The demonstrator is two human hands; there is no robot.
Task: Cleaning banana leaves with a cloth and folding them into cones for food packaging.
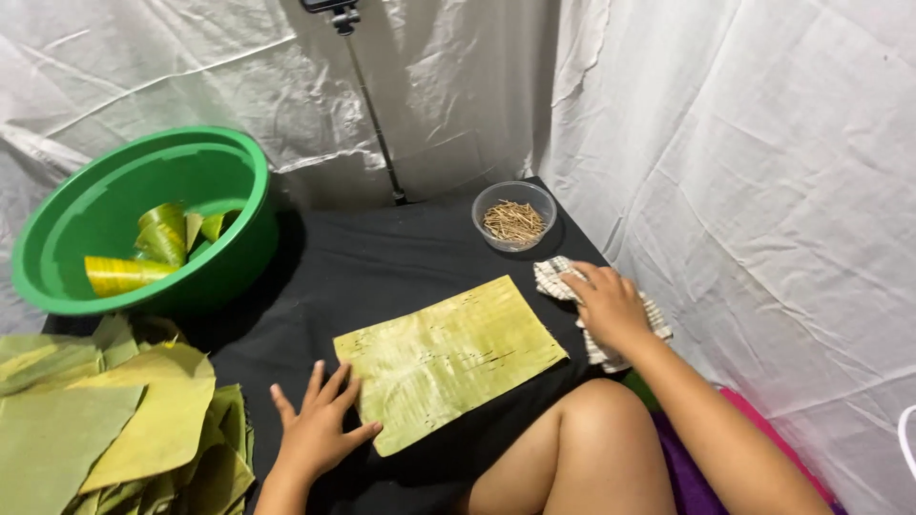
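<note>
One leaf piece (448, 358) lay flat on the black cloth (382, 257), roughly centre, w/ its long axis running from near-left up to far-right. I saw both hands down on the work surface. My left hand (315, 429) sat at the near-left corner of the leaf piece, fingers spread wide, flat, fingertips touching or just over its edge; not gripping anything. My right hand (608, 307) was off the far-right end of the leaf, palm down on a checked rag (582, 286), fingers loosely curled over it; whether it actually pinched the rag I couldn't tell from this view. So the leaf lay between the two hands, left hand touching it, right hand just beside its far-right corner but apart from it. Left was the nearer one.

Other stuff: a small clear bowl of short sticks (514, 217) stood far-right, just beyond the rag. A green basin (239, 162) sat far-left w/ a few rolled leaf cones (157, 243) inside. A stack of leaf sheets (105, 420) lay near-left, just left of the left hand. My bare knee (572, 448) came in at the near edge, below the leaf. White sheeting (763, 143) hung behind and to the right, w/ a thin stand pole (374, 124) at the far side.
</note>
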